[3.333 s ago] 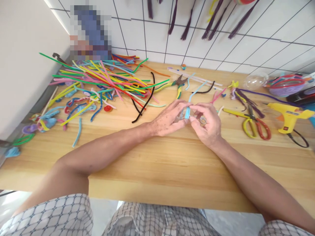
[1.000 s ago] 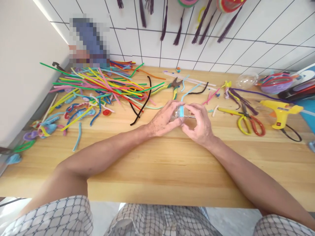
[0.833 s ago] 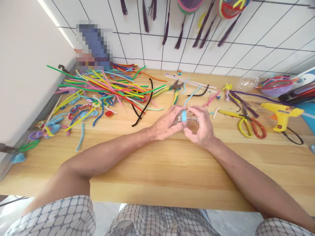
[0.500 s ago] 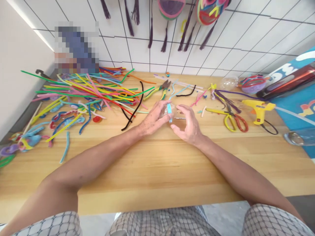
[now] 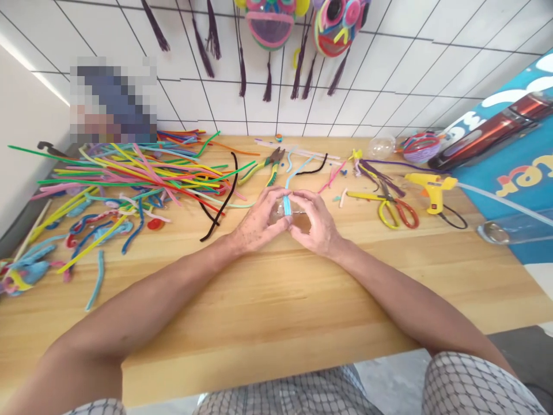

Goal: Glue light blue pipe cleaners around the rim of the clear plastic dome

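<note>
A small clear plastic piece (image 5: 279, 214) with light blue pipe cleaner strips (image 5: 287, 205) across it is held between my hands, above the wooden table. My left hand (image 5: 262, 220) is closed round its left side, thumb in front and fingers behind. My right hand (image 5: 316, 221) curves in from the right, its thumb and fingertips at the blue strips. Behind my hands, a longer light blue pipe cleaner (image 5: 298, 172) runs up and to the right. Green-and-yellow pliers (image 5: 263, 166) lie just beyond my left hand.
Many coloured pipe cleaners (image 5: 129, 173) are heaped at the left. Yellow-and-red scissors (image 5: 391, 207), a yellow glue gun (image 5: 433, 190) and a clear bottle (image 5: 514, 229) lie at the right. Decorated masks (image 5: 270, 26) hang on the tiled wall.
My right hand has closed in from the right and now meets the blue strips beside my left hand. The whole view has shifted, with the table's things appearing further left.
</note>
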`<state>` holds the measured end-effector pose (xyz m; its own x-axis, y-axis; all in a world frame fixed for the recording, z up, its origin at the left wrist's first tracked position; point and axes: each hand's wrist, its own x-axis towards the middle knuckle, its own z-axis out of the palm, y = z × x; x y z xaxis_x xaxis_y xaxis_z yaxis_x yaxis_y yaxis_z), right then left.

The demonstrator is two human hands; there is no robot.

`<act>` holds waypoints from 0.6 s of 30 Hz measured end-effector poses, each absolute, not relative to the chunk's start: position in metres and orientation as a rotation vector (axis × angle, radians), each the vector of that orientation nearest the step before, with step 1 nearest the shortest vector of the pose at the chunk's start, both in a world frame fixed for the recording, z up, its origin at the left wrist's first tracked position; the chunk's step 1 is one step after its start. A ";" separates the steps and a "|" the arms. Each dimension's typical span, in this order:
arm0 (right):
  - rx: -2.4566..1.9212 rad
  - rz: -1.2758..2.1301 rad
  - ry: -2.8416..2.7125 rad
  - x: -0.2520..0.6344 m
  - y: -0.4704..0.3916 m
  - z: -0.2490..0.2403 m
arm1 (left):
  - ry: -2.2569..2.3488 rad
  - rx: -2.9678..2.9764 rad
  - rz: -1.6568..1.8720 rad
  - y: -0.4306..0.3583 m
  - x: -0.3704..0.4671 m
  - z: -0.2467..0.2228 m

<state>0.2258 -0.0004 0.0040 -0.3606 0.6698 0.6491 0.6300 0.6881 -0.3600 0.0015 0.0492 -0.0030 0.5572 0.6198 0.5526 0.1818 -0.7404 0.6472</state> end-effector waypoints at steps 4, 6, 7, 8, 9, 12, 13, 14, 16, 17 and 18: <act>-1.023 0.073 -2.082 0.225 -0.001 0.004 | 0.667 2.228 1.058 0.048 0.001 -0.001; -1.046 0.087 -2.088 0.225 -0.001 0.004 | 0.688 2.212 1.048 0.048 0.001 -0.001; -1.051 0.092 -2.089 0.225 -0.001 0.004 | 0.694 2.203 1.044 0.048 0.001 0.000; -1.050 0.092 -2.089 0.224 -0.001 0.003 | 0.698 2.194 1.040 0.048 0.001 0.000; -1.045 0.089 -2.087 0.224 0.000 0.003 | 0.700 2.186 1.036 0.048 0.001 0.000; -1.030 0.069 -2.078 0.224 0.000 0.002 | 0.706 2.178 1.037 0.048 0.001 0.000; -1.026 0.065 -2.077 0.224 0.001 0.002 | 0.709 2.177 1.040 0.048 0.001 0.000; -1.022 0.064 -2.076 0.224 0.001 0.001 | 0.711 2.175 1.043 0.048 0.001 0.000; -1.007 0.061 -2.078 0.224 0.002 0.001 | 0.711 2.167 1.042 0.047 0.002 0.000; -0.998 0.058 -2.077 0.224 0.002 0.002 | 0.708 2.163 1.041 0.047 0.002 0.000; -0.989 0.052 -2.075 0.224 0.002 0.002 | 0.705 2.160 1.043 0.047 0.002 0.000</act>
<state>0.2239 0.0024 0.0016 -0.3572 0.6632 0.6577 0.6295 0.6911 -0.3550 0.0021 0.0470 0.0001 0.5432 0.6887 0.4802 0.1892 -0.6577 0.7291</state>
